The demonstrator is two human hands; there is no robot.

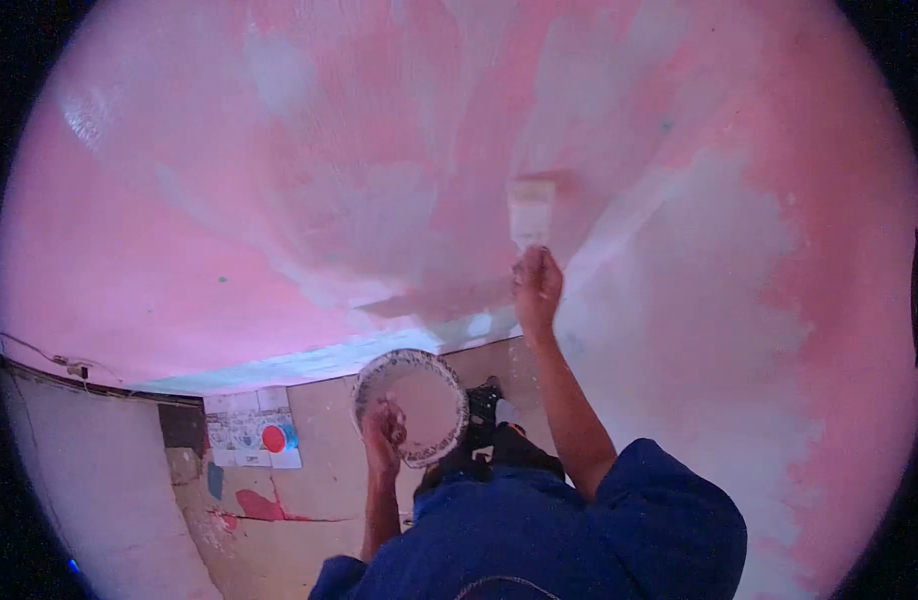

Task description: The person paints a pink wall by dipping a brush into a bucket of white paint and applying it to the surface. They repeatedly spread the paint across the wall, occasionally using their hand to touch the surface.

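My right hand (537,287) is raised and shut on the handle of a wide paintbrush (531,208), whose bristles press against the pink wall (229,230). Whitish patches of coating spread over the wall around the brush and to its right. Lower down, my left hand (384,432) grips the rim of a round paint bucket (419,395), which holds pale pinkish paint and has a spattered edge. Both arms come out of blue sleeves (619,520) at the bottom of the view.
A bare floor (309,470) shows at the lower left, with a printed sheet bearing a red circle (273,437) and a red stain (259,505). A thin cable (64,362) runs along the wall's base. A dark object (487,402) lies behind the bucket.
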